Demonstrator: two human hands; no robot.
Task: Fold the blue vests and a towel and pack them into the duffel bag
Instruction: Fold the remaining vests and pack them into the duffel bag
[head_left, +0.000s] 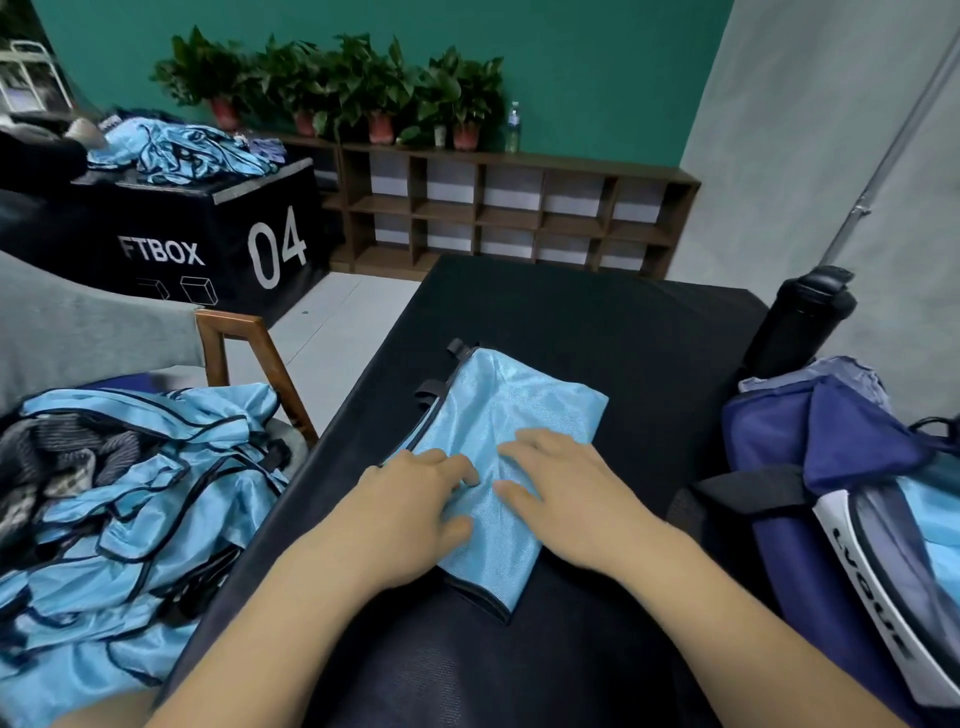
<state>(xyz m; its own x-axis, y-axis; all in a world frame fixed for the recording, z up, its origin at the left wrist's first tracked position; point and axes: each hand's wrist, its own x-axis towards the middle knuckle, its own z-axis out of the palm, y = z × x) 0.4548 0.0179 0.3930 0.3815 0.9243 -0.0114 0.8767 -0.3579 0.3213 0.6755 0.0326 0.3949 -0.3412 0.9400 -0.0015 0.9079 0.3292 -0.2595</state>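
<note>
Two bare hands press down on a folded blue vest (498, 410) in the lower middle of the frame. The left hand (415, 499) and the right hand (561, 488) lie side by side on its near half. Each grip is spread, fingers flat on the shiny mesh, pinching nothing. The vest is a narrow rectangle with dark trim along its left edge and two small black tabs at its far left corner. It lies on a black padded bench (597, 322) that runs up the middle of the frame.

At lower left, a loose pile of blue vests (130, 493) spills over a seat, with a dark grey striped cloth (52, 457) tangled in its upper left. At lower right sits a navy duffel bag (831, 467), its mouth open and light blue fabric showing inside. A white band along the opening carries black lettering, too skewed to read with certainty. A black bottle (800, 322) stands just beyond the bag.

At middle left is a wooden chair (234, 343) with a grey cushion. Behind it, at upper left, a black box (208, 244) reads "FTBOX" and "04" in white, with more blue vests (176, 150) heaped on top. Along the far teal wall runs a low brown cubby shelf (519, 208), topped by potted plants (337, 83) and a clear water bottle (512, 127).
</note>
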